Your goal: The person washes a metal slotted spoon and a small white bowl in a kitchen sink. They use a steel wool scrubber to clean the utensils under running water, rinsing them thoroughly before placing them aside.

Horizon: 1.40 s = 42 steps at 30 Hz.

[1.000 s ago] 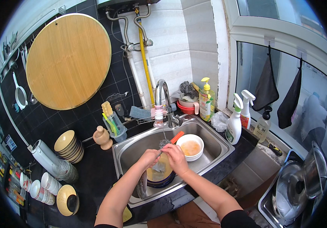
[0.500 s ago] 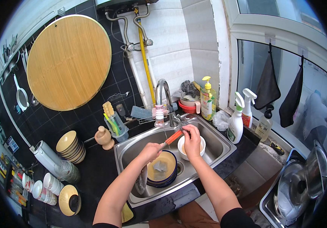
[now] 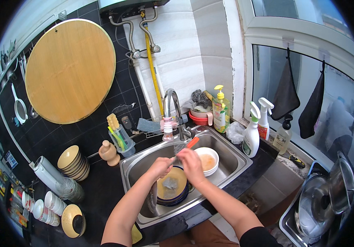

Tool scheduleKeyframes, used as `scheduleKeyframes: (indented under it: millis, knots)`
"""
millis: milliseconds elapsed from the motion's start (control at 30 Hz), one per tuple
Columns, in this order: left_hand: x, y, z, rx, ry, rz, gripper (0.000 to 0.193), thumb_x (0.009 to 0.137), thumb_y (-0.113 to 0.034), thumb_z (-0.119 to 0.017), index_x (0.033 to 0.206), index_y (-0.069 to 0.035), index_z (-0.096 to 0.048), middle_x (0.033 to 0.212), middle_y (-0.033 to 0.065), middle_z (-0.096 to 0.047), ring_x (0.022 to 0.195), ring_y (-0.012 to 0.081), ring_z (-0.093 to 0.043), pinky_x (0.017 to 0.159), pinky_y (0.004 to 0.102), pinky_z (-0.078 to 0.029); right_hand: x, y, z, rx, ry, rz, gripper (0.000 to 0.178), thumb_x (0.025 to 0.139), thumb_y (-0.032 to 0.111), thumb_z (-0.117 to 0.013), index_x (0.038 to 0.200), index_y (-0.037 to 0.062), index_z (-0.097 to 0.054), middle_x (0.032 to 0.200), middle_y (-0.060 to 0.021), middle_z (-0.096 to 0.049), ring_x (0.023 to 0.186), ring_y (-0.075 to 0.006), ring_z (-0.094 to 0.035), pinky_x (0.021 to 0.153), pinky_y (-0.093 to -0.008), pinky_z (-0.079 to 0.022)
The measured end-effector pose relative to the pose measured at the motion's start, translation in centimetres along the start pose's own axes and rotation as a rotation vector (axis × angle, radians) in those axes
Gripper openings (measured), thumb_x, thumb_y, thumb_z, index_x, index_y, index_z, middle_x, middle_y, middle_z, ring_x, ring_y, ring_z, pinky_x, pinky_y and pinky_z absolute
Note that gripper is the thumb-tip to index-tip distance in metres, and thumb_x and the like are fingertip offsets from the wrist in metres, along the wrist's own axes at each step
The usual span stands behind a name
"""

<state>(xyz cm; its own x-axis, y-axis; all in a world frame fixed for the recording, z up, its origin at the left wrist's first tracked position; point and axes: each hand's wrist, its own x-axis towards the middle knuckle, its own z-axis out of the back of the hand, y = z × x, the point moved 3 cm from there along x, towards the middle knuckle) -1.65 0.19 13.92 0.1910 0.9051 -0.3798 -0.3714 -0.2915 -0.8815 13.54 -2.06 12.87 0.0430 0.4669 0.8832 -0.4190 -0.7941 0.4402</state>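
Observation:
Over the sink [image 3: 226, 173] my left hand [image 3: 160, 167] is closed on the metal end of an orange-handled utensil [image 3: 193, 142]; its exact kind is hidden by my fingers. The orange handle points up and right. My right hand [image 3: 188, 164] is closed around the utensil's middle, with a grey scrubber [image 3: 180, 148] showing at its fingers. Below my hands sits a stack of dark-rimmed yellow bowls [image 3: 179, 177], the top one holding liquid and a grey pad [image 3: 170, 183]. Right of them stand stacked white bowls [image 3: 213, 168] with orange-tinted liquid. A shiny curved lid-like piece [image 3: 152, 199] leans at the left.
The faucet [image 3: 169, 103] rises behind my hands. A yellow-pump bottle [image 3: 221, 111] and spray bottles [image 3: 251, 133] stand at the right. On the left counter are stacked bowls [image 3: 72, 160], cups [image 3: 53, 203] and a wooden mortar [image 3: 109, 153]. Metal pans [image 3: 317, 206] lie at lower right.
My right hand has slid from the utensil's far end down and left to its middle, closer to my left hand. The orange handle end now shows beyond it. The view has shifted slightly.

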Motion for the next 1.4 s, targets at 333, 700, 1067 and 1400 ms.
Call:
scheduleKeyframes:
  millis: [333,700,1067,1400]
  knots:
    - [0.5,0.2,0.2,0.020,0.005,-0.004,0.039,0.094,-0.037,-0.048,0.064,-0.012,-0.045,0.047,-0.0057,-0.033,0.036,0.0046,-0.023,0.035,0.0240,-0.014,0.0,-1.0,0.0,-0.019,-0.014,0.002,0.017,0.075,-0.005,-0.060,0.089,0.0050,-0.059,0.094,-0.0106,-0.058,0.087,-0.0300,-0.055,0.078,-0.0385,-0.045]
    - [1.0,0.9,0.0,0.017,0.036,-0.018,0.039,0.096,-0.036,-0.045,0.065,-0.011,-0.045,0.047,-0.0057,-0.032,0.037,0.0045,-0.022,0.035,0.0233,-0.013,0.1,-1.7,0.6,-0.087,-0.093,0.035,0.018,0.074,-0.005,-0.062,0.088,0.0045,-0.061,0.092,-0.0119,-0.060,0.087,-0.0301,-0.057,0.076,-0.0380,-0.047]
    - [0.9,1.1,0.1,0.023,0.027,-0.011,0.039,0.095,-0.035,-0.046,0.064,-0.012,-0.045,0.048,-0.0058,-0.033,0.038,0.0044,-0.025,0.035,0.0222,-0.014,0.3,-2.8,1.0,-0.070,-0.091,-0.015,0.015,0.075,-0.006,-0.060,0.087,0.0033,-0.059,0.088,-0.0125,-0.059,0.084,-0.0299,-0.057,0.074,-0.0376,-0.046]
    - [1.1,1.3,-0.3,0.009,0.028,-0.004,0.038,0.096,-0.036,-0.045,0.066,-0.012,-0.045,0.048,-0.0059,-0.032,0.037,0.0049,-0.024,0.035,0.0226,-0.015,1.6,-4.6,2.1,-0.042,-0.208,-0.240,0.009,0.078,-0.002,-0.060,0.087,0.0024,-0.058,0.092,-0.0129,-0.059,0.089,-0.0310,-0.056,0.078,-0.0395,-0.045]
